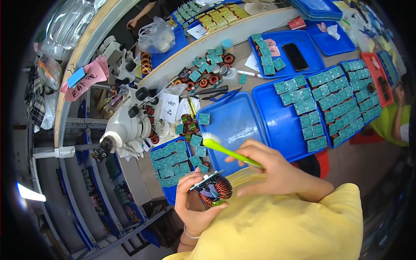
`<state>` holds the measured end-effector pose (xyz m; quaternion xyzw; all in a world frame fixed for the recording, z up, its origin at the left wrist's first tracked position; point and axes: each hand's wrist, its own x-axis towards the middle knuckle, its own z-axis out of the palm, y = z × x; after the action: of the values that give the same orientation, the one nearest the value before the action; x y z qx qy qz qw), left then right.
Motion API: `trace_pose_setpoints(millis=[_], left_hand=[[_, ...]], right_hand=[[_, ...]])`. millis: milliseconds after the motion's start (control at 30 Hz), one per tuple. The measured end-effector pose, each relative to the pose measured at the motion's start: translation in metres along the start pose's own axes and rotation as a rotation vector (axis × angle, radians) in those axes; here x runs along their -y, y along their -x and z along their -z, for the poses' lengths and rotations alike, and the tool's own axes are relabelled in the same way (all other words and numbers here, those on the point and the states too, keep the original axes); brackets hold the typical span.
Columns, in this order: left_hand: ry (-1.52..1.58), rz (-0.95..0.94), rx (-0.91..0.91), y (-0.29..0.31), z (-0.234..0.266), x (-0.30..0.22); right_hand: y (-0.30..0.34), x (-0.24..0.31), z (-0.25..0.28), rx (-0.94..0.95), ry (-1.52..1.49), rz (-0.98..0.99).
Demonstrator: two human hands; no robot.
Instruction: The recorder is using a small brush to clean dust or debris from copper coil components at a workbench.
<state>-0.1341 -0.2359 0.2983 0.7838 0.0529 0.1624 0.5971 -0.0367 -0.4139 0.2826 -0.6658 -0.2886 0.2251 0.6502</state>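
My left hand (190,214) grips a toroidal coil (222,188) with reddish-brown copper windings, purple wires and a small board on its upper left side. The coil is tilted, and the fingers hold it by its edges. In my right hand (273,171) is a bright green toothbrush (234,155) with white bristles. Its head points up and left, above the coil and apart from it. A pale blue tray (236,115) lies just beyond the hands, with one teal square piece (204,118) at its left edge.
Blue trays (284,134) with rows of teal pieces stand to the right. Another tray of pieces (171,161) is at the left, near a white microscope (125,125). Pliers (224,95), loose coils (203,82) and a phone (294,56) lie farther back. Another person's arm (398,115) shows at right.
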Motion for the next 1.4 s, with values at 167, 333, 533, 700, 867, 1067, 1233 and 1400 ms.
trace_pose_setpoints(millis=[167,333,533,700,867,1067,1233,1400], left_hand=[[0.035,-0.033,0.052,0.001,0.001,-0.001],[0.043,-0.029,0.056,0.002,0.003,-0.004],[0.031,-0.032,0.097,0.002,0.006,-0.005],[0.028,-0.042,0.1,0.003,0.007,-0.004],[0.015,-0.038,0.071,0.004,0.006,-0.005],[-0.05,-0.051,0.144,-0.002,0.011,-0.007],[0.034,0.057,0.112,0.003,0.009,-0.01],[0.106,0.139,0.096,0.006,0.009,-0.012]], right_hand=[[-0.002,-0.003,-0.013,0.123,-0.12,-0.01],[0.0,-0.006,-0.015,0.093,-0.128,0.051],[0.0,-0.002,-0.014,0.127,-0.161,0.036],[0.001,-0.002,-0.015,0.095,-0.148,0.107],[0.001,-0.001,-0.014,0.084,-0.118,0.133],[0.002,0.003,-0.014,0.085,-0.123,0.099],[0.002,0.002,-0.016,0.069,-0.11,0.092],[0.002,0.003,-0.018,-0.005,-0.087,0.247]])
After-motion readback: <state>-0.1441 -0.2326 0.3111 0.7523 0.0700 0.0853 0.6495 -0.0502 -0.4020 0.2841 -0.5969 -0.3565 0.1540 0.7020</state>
